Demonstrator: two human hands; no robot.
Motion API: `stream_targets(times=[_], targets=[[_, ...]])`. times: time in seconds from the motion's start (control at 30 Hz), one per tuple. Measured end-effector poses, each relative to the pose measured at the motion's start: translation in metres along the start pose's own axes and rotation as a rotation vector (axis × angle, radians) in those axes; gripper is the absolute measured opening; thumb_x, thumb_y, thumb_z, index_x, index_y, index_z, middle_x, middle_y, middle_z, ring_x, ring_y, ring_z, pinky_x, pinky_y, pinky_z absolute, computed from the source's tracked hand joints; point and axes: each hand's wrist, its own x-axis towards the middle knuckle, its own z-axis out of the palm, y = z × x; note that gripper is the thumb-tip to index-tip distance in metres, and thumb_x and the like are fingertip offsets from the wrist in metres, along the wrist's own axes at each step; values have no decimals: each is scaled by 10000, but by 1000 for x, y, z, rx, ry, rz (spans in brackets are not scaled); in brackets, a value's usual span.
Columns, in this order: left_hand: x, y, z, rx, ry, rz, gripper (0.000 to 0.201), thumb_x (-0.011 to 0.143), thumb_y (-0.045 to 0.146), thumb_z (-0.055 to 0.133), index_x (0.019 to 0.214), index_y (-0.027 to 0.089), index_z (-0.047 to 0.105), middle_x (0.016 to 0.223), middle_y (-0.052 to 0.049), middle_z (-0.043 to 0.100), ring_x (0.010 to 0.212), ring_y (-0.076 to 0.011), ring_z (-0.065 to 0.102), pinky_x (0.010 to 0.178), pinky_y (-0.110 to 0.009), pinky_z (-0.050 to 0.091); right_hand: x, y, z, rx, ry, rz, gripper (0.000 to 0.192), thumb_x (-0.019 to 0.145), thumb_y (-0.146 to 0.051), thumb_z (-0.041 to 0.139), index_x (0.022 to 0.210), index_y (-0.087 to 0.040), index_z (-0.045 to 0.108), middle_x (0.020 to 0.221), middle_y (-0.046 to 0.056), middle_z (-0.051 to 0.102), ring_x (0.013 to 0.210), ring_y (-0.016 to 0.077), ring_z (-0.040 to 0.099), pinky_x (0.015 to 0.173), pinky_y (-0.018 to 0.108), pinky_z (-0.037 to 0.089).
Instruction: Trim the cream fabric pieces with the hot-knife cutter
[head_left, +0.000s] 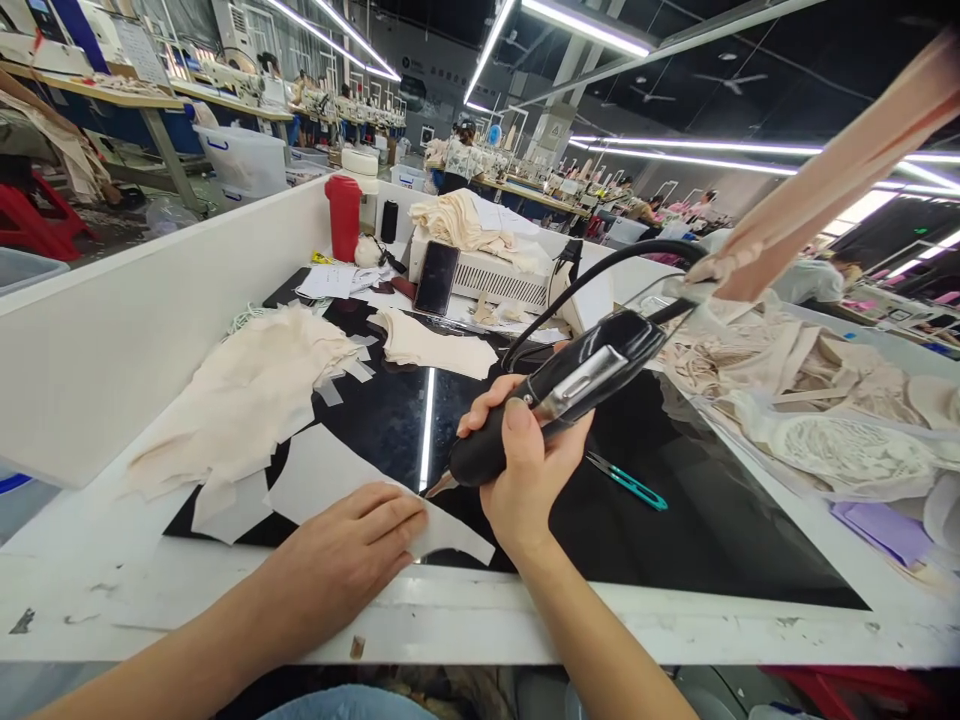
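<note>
Rows of sewing stations are stretching away under strip lights beyond the white-walled workbench (450,612), and a glossy black sheet (675,530) is covering much of its top. Across the near-left part of that sheet, a pale curved panel (322,470) is lying flat, tapering toward the front. The left hand (371,530) is pressing on the panel, its fingers straight and together, gripping nothing. The right hand (529,465) is grasping a black corded hand tool (559,390), fingers wrapping round the barrel and thumb resting on top. The thin metal tip (441,487) is pointing down at the panel's far edge, just beside the left fingertips; whether it is touching, I cannot tell.

Good control is likely depending on that flat hand: pressing close to the tip should be stopping the panel from skating on so slick a sheet. Those fingers are sitting very near the point, though, so leaving slightly more room would be wiser. Steering from the wrist, holding one steady angle, is probably giving finer control than pushing from the arm. The black cable (592,268) is arching up behind the tool, so its drag is worth watching. Teal thread snips (628,482) are lying to the right, well apart from the tip.
</note>
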Motion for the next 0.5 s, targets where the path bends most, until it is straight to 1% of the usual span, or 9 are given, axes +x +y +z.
stream_targets(times=[0.17,0.33,0.5], targets=[[0,0,-1,-18,-2,-22,322,1089,160,403,1277,89,655,1199,-126,713,1159,-257,626,985,-399,586,1,-3,1,19,7,-3,269,915,-274,680,1066,-291,458,814,-70,618,588,97,583,573,276,526],[1,0,-1,-24,-9,-21,318,1088,161,406,1271,81,654,1206,-136,705,1159,-267,625,973,-418,596,-1,-1,2,6,-4,8,287,914,-300,676,1068,-292,434,816,-67,611,581,100,581,566,281,527],[1,0,-1,-22,-3,-20,305,1084,157,420,1278,102,648,1202,-126,710,1167,-257,628,985,-402,589,-4,1,2,-32,-8,4,282,924,-298,653,1073,-296,413,808,-66,601,581,103,576,577,291,528]])
